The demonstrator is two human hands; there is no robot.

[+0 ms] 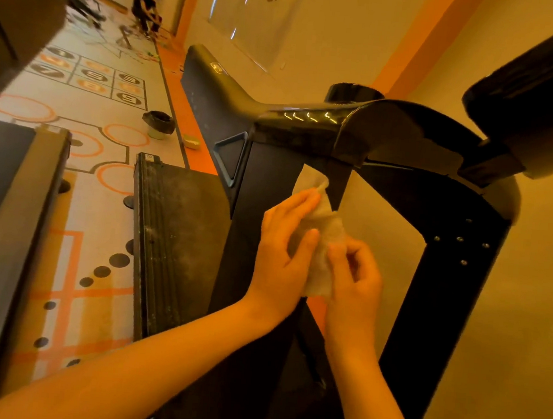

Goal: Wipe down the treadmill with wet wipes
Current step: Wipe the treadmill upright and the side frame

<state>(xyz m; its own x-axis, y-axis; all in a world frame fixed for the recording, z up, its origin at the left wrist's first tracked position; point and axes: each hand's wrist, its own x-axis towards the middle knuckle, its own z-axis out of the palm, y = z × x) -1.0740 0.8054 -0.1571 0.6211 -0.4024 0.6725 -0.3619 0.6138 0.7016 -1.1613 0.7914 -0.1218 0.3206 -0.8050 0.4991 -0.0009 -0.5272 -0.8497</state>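
A black treadmill fills the middle of the view, with a glossy handrail across the top and two dark uprights below it. A pale, crumpled wet wipe lies against the nearer upright. My left hand holds the wipe from the left, its thumb pressed on the cloth. On the wipe's right edge, my right hand pinches it with the fingertips. The treadmill's dusty belt deck extends to the left of my hands.
A second treadmill stands at the left edge. A black-lined bin and a small pack sit on the patterned gym floor. At the far end of the room a person bends over. The wall runs along the right.
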